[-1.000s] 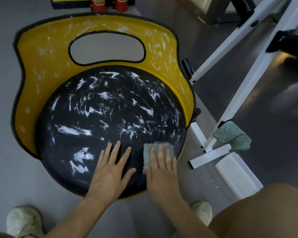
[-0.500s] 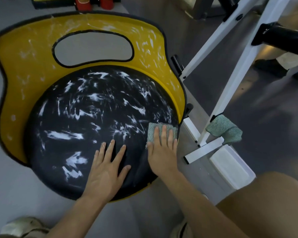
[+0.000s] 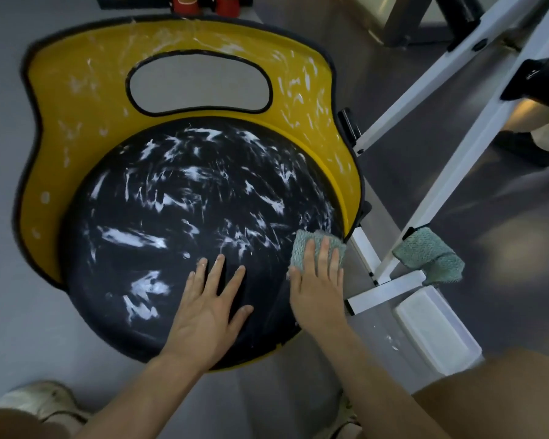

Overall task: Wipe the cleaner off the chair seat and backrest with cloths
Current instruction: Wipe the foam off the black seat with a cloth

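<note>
Right hand (image 3: 319, 289) and cloth (image 3: 301, 248) have been carried farther since a second ago, from the near right of the black seat (image 3: 171, 201) to its right rim, just beside the yellow backrest (image 3: 70, 99). The cloth is pressed flat under straight, close-set fingers. Left hand (image 3: 206, 308) is kept spread, palm down, on the near part of the seat. White cleaner streaks (image 3: 130, 239) are noted over most of the seat and on the backrest. A second cloth (image 3: 428, 251) is draped on the white frame (image 3: 384, 291) at the right.
</note>
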The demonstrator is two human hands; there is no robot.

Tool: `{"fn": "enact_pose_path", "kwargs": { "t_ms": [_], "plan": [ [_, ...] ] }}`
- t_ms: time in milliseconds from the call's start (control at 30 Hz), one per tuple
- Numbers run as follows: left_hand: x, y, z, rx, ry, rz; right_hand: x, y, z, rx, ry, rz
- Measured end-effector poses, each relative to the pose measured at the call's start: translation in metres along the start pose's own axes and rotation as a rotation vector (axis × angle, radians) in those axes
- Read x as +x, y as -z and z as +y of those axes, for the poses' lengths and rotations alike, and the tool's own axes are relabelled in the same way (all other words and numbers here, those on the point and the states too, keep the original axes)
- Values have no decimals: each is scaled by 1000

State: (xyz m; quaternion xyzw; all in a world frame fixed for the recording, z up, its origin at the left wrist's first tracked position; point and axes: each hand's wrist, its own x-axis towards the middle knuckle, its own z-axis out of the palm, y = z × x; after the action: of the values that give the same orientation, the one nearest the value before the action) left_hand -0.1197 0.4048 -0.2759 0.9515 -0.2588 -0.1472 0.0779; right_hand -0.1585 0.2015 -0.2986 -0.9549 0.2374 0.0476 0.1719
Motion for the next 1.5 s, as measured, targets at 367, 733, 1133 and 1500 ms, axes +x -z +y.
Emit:
{"fn": "enact_pose_path", "kwargs": {
  "t_ms": [367, 733, 1133, 1500],
  "plan": [
    [11, 7, 13, -12, 31, 0, 2, 5, 13, 7, 46, -20],
    [12, 13, 17, -25, 45, -21, -32, -10, 13, -76, 165, -15],
    [7, 20, 9, -30, 0, -40, -27, -6, 12, -88, 122, -25],
    [5, 9, -1, 35, 1, -52, -62, -15, -11, -119, 154, -19]
  ]
}}
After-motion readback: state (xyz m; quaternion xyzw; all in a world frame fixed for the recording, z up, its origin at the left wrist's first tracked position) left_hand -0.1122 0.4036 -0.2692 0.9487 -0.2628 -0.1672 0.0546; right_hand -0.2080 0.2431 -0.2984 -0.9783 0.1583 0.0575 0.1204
